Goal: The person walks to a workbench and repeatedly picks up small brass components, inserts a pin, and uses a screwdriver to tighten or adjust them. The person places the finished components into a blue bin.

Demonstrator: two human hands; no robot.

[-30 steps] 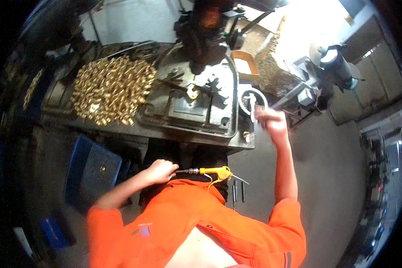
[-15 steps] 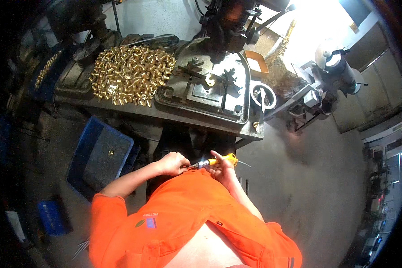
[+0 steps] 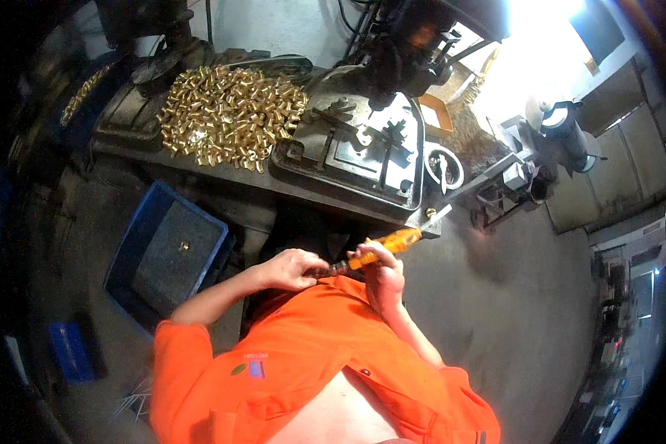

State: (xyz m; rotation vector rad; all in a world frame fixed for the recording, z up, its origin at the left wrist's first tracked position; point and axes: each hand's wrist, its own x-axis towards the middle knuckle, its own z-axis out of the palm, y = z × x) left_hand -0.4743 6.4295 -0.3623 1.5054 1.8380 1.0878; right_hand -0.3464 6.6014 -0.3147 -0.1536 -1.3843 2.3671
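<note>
My right hand point(image 3: 385, 277) is closed round a yellow-bodied tool point(image 3: 401, 241) with metal parts at its left end and a flat pale strip sticking out past its right end. The tool lies tilted in front of my orange shirt, its right end higher in the view. My left hand point(image 3: 292, 268) has its fingers curled at the tool's metal end. What those fingertips grip is mostly hidden. Both hands are near the front of my body, below the edge of the workbench point(image 3: 251, 181).
A heap of brass fittings point(image 3: 226, 118) covers the bench's left part. Beside it stand a drill press base point(image 3: 314, 170) with clamping fixtures and a white bowl point(image 3: 461, 175). One brass fitting point(image 3: 431, 213) sits at the bench corner. A blue bin point(image 3: 137, 214) stands below.
The yellow tool has tilted, its right end swinging up and towards the bench, with my right hand turned along with it. My left hand stays nearly in place. The view has shifted slightly.
</note>
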